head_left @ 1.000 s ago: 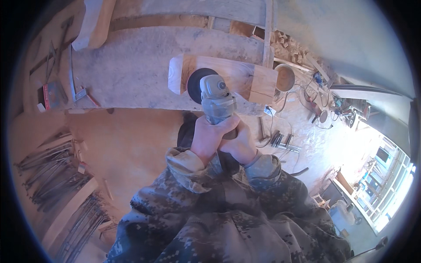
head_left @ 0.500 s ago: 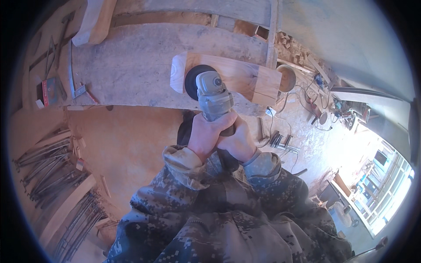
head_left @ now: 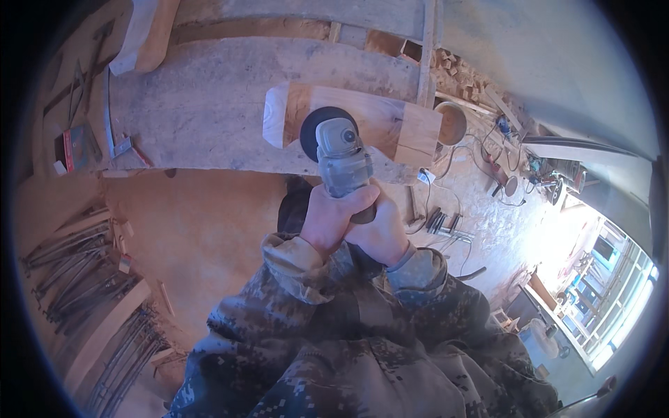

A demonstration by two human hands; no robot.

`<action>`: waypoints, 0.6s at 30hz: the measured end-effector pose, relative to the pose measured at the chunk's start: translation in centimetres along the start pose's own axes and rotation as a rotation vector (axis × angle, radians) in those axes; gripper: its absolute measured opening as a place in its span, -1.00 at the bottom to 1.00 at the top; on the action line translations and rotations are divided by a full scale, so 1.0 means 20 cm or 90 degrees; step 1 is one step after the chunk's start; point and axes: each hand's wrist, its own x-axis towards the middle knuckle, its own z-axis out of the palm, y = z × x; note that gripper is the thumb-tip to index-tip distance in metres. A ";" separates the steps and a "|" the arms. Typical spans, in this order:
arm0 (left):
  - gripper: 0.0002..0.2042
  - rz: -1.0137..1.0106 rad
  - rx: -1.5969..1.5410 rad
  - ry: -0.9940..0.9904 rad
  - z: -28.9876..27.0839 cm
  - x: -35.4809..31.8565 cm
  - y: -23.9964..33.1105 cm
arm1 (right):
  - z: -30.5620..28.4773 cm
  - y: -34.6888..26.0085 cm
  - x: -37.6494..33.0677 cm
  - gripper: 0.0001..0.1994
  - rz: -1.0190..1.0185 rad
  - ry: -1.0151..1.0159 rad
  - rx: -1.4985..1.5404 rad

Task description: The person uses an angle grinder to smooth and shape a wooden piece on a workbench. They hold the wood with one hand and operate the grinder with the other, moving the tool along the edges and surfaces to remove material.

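Note:
Both my hands grip an angle grinder (head_left: 345, 167) with a grey body and a round black disc (head_left: 311, 134). My left hand (head_left: 327, 214) wraps around its body from the left. My right hand (head_left: 383, 230) closes around the rear of it, just to the right of and below the left one. The disc lies over the face of a pale wooden board (head_left: 376, 115) with a tapered left end. Whether the disc touches the wood cannot be told from above. The board rests on a dusty grey workbench (head_left: 202, 104).
A shaped wooden piece (head_left: 148, 42) stands at the bench's far left. Near the left edge lie a red box (head_left: 74, 148) and a small metal tool (head_left: 124, 145). A round container (head_left: 451, 124) sits past the board's right end. Cords and tools (head_left: 503, 174) lie right; clamps (head_left: 77, 272) are stacked lower left.
The grinder's disc has shifted to the right along the board, away from its tapered left end. Both hands keep their hold. The whole view has moved slightly.

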 end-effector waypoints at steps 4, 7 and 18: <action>-0.73 0.031 0.020 0.024 -0.02 -0.02 0.01 | 0.03 0.02 0.01 -0.26 -0.004 -0.013 0.029; -0.75 0.037 0.003 0.043 -0.02 -0.03 0.02 | 0.03 0.00 0.02 -0.25 0.023 -0.022 -0.009; -0.71 0.004 -0.069 -0.014 -0.04 0.00 -0.05 | 0.03 0.02 0.01 -0.25 -0.007 -0.001 0.031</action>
